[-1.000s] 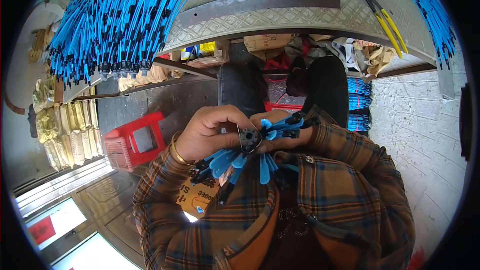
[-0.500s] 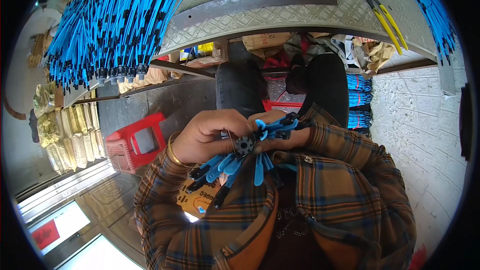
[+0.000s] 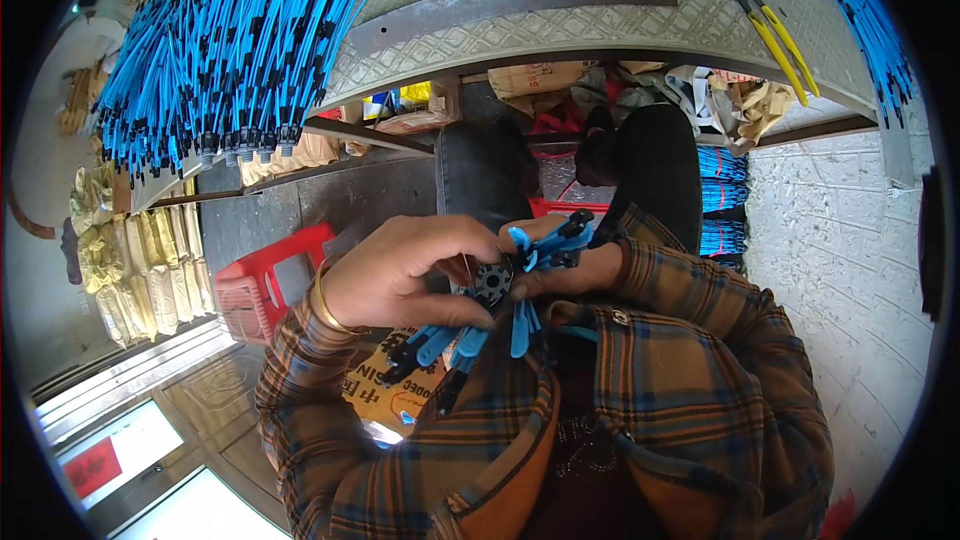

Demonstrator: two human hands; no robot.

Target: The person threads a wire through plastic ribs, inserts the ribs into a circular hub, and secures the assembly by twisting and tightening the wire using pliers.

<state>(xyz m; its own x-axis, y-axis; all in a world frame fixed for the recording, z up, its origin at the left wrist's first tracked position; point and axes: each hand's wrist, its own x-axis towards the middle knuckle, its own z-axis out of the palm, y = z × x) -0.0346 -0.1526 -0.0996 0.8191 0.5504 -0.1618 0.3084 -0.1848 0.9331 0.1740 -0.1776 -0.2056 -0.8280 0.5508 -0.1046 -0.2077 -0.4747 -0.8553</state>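
Observation:
Held before my chest is a small umbrella frame point(image 3: 493, 283): a round black slotted hub with blue ribs and black joints spreading from it. My right hand point(image 3: 575, 265) grips it from the right, thumb at the hub's edge, several ribs fanning out above and below the fingers. My left hand point(image 3: 400, 270) curls round the hub's left side, index finger arched over it and thumb against the lower blue ribs point(image 3: 465, 343). A thin wire point(image 3: 467, 268) runs between the left index finger and the hub. The left hand's other fingers are partly hidden.
A patterned bench point(image 3: 440, 48) ahead carries a large bundle of blue ribs point(image 3: 250, 50), a flat metal strip point(image 3: 520, 2) and yellow-handled pliers point(image 3: 775, 45). More blue ribs point(image 3: 850, 20) lie at far right. A red plastic stool point(image 3: 270, 280) stands left; a yellow-brown printed sack point(image 3: 385, 385) lies below.
My left wrist has shifted left and the left thumb has dropped from beside the hub onto the lower ribs. The right hand and the hub have barely moved.

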